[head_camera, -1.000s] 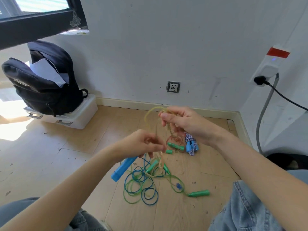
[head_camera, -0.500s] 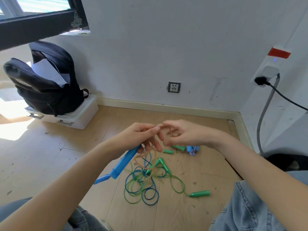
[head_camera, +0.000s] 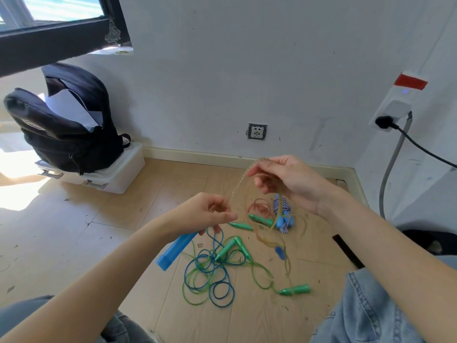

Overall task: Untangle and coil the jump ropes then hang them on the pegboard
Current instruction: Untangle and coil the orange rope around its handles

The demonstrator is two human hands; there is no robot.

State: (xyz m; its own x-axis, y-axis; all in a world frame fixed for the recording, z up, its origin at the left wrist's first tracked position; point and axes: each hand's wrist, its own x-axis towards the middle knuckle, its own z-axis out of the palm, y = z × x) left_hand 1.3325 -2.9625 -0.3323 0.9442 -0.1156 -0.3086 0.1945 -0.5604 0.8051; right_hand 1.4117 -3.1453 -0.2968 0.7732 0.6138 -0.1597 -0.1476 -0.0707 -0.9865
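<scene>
A tangle of green and blue jump ropes (head_camera: 210, 276) lies on the wooden floor, with several green handles (head_camera: 295, 290) around it. My left hand (head_camera: 205, 214) holds a blue handle (head_camera: 176, 248) and pinches a translucent tan rope (head_camera: 237, 185). That rope runs taut up to my right hand (head_camera: 284, 179), which pinches its upper part; loops of it hang down blurred below. A reddish coil (head_camera: 259, 207) and a blue-and-white braided rope (head_camera: 283, 214) lie behind. No pegboard is in view.
A black backpack (head_camera: 64, 125) sits on a white storage box (head_camera: 111, 174) at the left wall. A wall socket (head_camera: 257, 131) is straight ahead, a plugged cable (head_camera: 393, 164) runs down on the right. My denim-clad knees (head_camera: 371, 310) frame the floor.
My hands were together half a second ago; now they have pulled apart, the right rising and the left dropping, stretching the tan rope between them.
</scene>
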